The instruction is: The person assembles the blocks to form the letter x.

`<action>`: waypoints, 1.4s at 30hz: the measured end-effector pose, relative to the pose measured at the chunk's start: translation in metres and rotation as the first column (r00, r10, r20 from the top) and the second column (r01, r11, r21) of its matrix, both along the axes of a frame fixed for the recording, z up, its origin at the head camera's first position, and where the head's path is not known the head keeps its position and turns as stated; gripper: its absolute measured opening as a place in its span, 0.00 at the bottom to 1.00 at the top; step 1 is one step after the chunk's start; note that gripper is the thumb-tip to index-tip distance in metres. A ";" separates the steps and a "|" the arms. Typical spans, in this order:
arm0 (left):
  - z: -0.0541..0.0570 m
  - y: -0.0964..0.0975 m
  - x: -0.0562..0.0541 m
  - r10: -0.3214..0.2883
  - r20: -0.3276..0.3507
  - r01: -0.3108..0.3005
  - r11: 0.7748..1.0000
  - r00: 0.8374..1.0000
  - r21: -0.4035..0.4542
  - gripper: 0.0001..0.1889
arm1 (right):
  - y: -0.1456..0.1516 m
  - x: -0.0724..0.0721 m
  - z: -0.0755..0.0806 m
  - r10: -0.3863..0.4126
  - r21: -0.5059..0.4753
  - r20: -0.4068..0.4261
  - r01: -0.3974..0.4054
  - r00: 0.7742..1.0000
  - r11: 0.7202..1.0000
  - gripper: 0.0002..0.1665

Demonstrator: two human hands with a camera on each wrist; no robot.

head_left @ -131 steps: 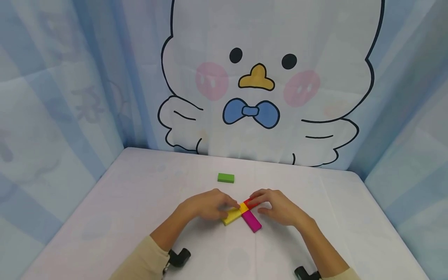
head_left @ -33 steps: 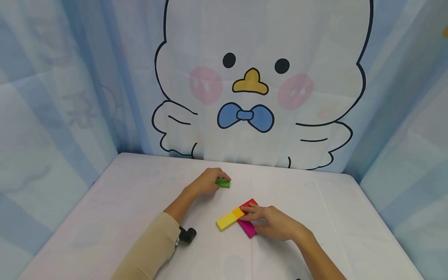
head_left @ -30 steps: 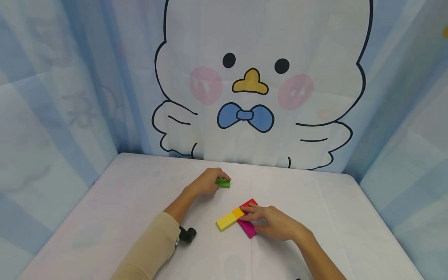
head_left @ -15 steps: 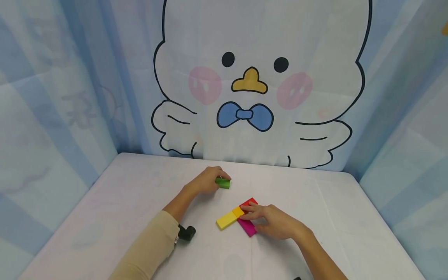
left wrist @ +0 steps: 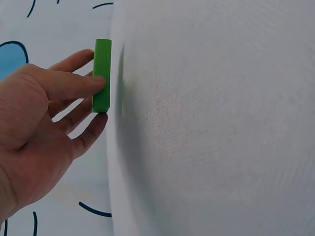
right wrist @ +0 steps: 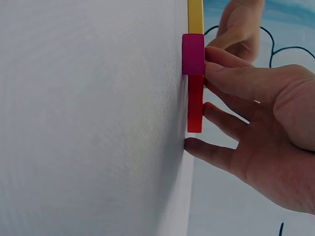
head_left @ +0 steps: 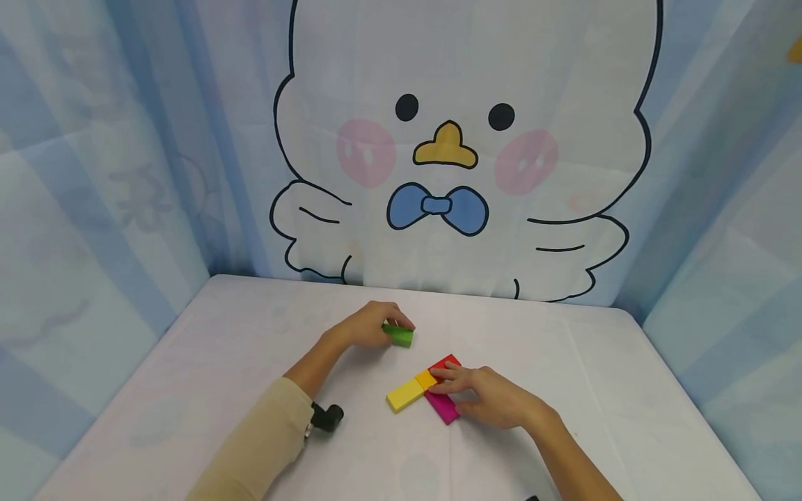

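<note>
My left hand (head_left: 370,325) pinches a green rectangular block (head_left: 398,335) between thumb and fingers, close over the white cloth. In the left wrist view the thumb lies on the face of the green block (left wrist: 102,69). Nearer the front lie a yellow block (head_left: 405,396), a small orange piece (head_left: 426,380), a red block (head_left: 448,362) and a magenta block (head_left: 443,408), set together as a branching shape. My right hand (head_left: 489,396) rests with loosely extended fingers on the red and orange pieces, its thumb by the magenta block. Its fingers partly hide these pieces.
A white cloth-covered table (head_left: 301,306) carries the blocks. Behind it hangs a curtain (head_left: 451,257) printed with a cartoon bird, and blue-and-white curtains stand at both sides. A black wrist camera (head_left: 328,418) sticks out below the left sleeve.
The left hand left the yellow block, took hold of the green block at the back, and has just shifted it slightly toward the front. The right hand settled on the joined blocks and stays there.
</note>
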State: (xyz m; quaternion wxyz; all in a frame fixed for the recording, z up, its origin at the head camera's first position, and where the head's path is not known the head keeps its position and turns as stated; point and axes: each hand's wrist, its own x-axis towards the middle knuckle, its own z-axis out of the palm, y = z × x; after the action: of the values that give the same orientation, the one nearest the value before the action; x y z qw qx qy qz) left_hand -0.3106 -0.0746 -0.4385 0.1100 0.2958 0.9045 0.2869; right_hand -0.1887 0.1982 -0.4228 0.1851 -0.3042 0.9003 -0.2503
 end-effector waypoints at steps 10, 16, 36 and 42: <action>0.005 -0.004 0.003 -0.101 0.027 0.101 0.995 0.994 0.017 0.22 | 0.000 0.001 0.001 0.001 -0.006 -0.004 -0.001 1.000 1.000 0.29; 0.007 -0.004 0.006 -0.172 0.078 0.170 0.985 0.982 0.031 0.23 | 0.000 0.000 0.000 0.001 -0.001 -0.010 -0.001 1.000 1.000 0.29; 0.009 0.007 0.012 -0.294 0.109 0.296 0.955 0.950 -0.009 0.21 | 0.000 -0.001 -0.002 0.016 0.002 -0.021 -0.016 1.000 1.000 0.29; 0.008 0.010 0.012 -0.305 0.129 0.308 0.951 0.944 -0.007 0.20 | 0.000 -0.001 -0.002 0.013 0.004 -0.022 -0.013 1.000 1.000 0.29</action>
State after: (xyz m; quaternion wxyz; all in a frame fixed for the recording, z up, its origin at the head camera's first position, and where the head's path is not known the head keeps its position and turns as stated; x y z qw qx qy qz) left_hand -0.2986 -0.0645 -0.4308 0.2145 0.4124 0.8425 0.2720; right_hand -0.1899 0.1984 -0.4251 0.1773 -0.3123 0.9008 -0.2440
